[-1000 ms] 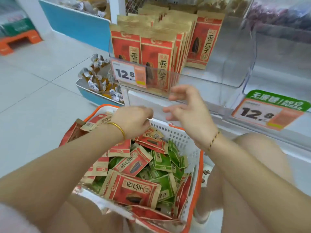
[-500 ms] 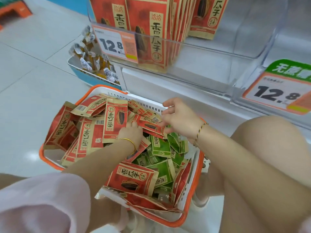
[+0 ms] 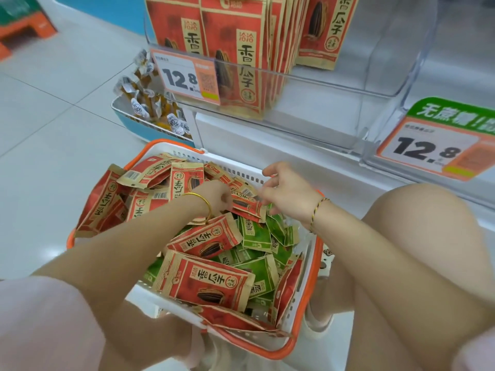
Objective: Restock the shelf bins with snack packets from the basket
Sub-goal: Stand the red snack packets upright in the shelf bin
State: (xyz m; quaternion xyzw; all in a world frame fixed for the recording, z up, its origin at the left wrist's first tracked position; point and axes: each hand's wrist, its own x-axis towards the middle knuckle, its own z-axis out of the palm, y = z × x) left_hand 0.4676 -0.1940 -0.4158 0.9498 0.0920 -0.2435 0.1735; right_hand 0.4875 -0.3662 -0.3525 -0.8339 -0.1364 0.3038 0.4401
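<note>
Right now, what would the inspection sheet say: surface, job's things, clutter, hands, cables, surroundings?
Surface: pale tiled floor.
Job's things: basket heaped with red packets and green packets; clear bin, upright red bags at its left, right part bare.
Clutter: nothing seen.
Hands: left hand grips a small red packet; right hand touches it, grip unclear.
Cables: nothing seen.
Surroundings: blue tray of wrapped snacks; price tag.

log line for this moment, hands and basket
picking from basket | left hand: curled at red packet, grip hidden | right hand: at same packet, grip unclear
</note>
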